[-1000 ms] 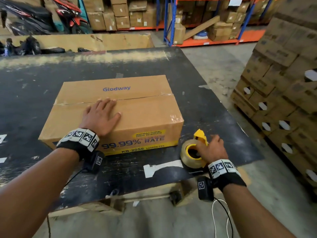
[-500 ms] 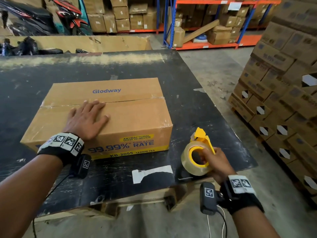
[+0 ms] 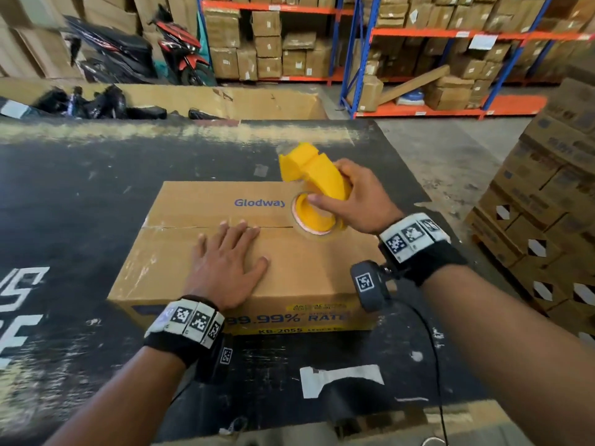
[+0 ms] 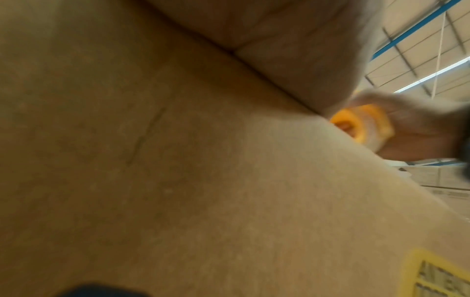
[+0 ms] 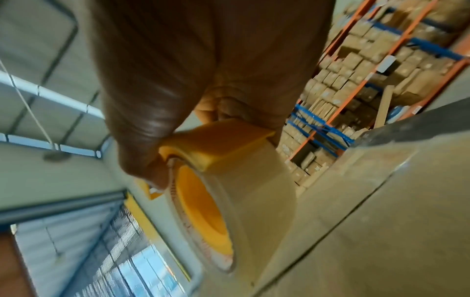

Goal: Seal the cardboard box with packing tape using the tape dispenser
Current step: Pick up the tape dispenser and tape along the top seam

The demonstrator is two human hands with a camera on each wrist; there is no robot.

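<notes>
A brown cardboard box [image 3: 199,201] printed "Glodway" lies on the black table [image 3: 80,188], its two top flaps meeting in a centre seam. My left hand [image 3: 230,262] lies flat on the near flap, fingers straight, tips at the seam. My right hand [image 3: 347,194] grips the yellow tape dispenser [image 3: 314,175] with its clear tape roll [image 3: 317,220], held over the right end of the seam. The right wrist view shows the roll [image 5: 254,191] close above the box top [image 5: 381,231]. The left wrist view shows blurred cardboard [image 4: 178,180] and the dispenser [image 4: 361,126] beyond it.
A stack of cartons [image 3: 547,194] on a pallet stands right of the table. Shelving with boxes [image 3: 418,43] and parked scooters [image 3: 135,49] fill the background. A long cardboard tray [image 3: 225,101] with dark items runs behind the table. White tape patch [image 3: 338,378] marks the table's front.
My right hand has lifted the dispenser off the table's front right corner and carried it up over the box's right end. My left hand has stayed flat on the box.
</notes>
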